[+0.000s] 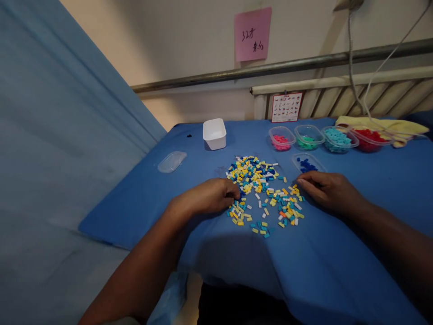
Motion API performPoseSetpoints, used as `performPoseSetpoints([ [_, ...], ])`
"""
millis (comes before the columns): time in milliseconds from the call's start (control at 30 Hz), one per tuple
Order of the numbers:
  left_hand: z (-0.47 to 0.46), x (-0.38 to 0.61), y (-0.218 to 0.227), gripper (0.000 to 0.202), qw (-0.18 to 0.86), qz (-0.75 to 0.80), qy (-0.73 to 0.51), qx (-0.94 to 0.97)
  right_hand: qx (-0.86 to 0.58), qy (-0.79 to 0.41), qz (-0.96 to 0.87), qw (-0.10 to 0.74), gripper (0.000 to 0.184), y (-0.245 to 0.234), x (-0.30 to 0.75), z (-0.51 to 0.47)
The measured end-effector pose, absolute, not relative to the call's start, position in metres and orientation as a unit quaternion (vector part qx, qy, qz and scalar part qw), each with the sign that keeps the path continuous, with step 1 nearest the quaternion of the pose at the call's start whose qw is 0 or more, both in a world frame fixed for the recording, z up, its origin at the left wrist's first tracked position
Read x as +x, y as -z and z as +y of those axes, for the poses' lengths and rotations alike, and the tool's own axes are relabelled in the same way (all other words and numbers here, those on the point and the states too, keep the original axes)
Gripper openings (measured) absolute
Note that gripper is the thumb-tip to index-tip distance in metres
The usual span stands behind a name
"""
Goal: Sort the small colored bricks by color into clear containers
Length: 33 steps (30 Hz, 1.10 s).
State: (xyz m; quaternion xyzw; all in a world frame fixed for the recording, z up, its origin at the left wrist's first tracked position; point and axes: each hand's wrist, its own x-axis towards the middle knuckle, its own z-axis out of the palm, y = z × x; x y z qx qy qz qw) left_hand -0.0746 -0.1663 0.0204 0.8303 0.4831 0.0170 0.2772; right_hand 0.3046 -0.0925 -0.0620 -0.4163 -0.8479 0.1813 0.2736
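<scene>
- Across the middle of the view, a table under a blue cloth (142,198) carries everything; the cloth hangs over the near edge.
- At the table's centre lies a loose pile of small bricks (262,189), yellow, white, teal and dark blue, spread flat between the two hands.
- On the pile's left edge rests the left hand (209,196), palm down, with its fingers curled under and their tips among the bricks; whether it has hold of one cannot be told.
- On the pile's right edge lies the right hand (328,189), palm down, its fingers stretched nearly flat towards the bricks, with nothing seen in its grip.
- Along the far edge stand four clear tubs: pink bricks (282,137), green bricks (308,136), teal bricks (339,139) and red bricks (370,139).
- Behind the pile and to the left stands a white tub (214,133), well apart from the hands.
- Just beyond the right fingertips sits a clear tub of dark blue bricks (306,163).
- Further left lies a clear lid (172,161).
</scene>
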Motion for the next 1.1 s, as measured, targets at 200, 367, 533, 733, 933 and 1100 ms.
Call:
performPoseSetpoints([
  [200, -0.169, -0.083, -0.017, 0.031, 0.296, 0.486, -0.03, 0.822, -0.418, -0.182, -0.846, 0.276, 0.029, 0.065, 0.307, -0.091],
  [367, -0.174, -0.071, -0.023, 0.031, 0.241, 0.482, -0.007, 0.842, -0.423, -0.188, -0.845, 0.268, 0.03, 0.064, 0.306, -0.091],
  [533, -0.178, -0.055, -0.028, 0.031, 0.176, 0.513, 0.035, 0.839, -0.419, -0.179, -0.85, 0.263, 0.031, 0.063, 0.306, -0.091],
  [733, -0.178, -0.048, -0.029, 0.017, 0.148, 0.532, 0.065, 0.831, -0.42, -0.183, -0.849, 0.263, 0.031, 0.065, 0.306, -0.09],
  [933, -0.184, -0.042, -0.032, 0.012, 0.128, 0.555, 0.081, 0.818, -0.424, -0.181, -0.849, 0.26, 0.03, 0.065, 0.306, -0.088],
  [1100, -0.189, -0.037, -0.035, 0.018, 0.128, 0.568, 0.084, 0.809, -0.42, -0.19, -0.846, 0.266, 0.029, 0.063, 0.306, -0.089],
])
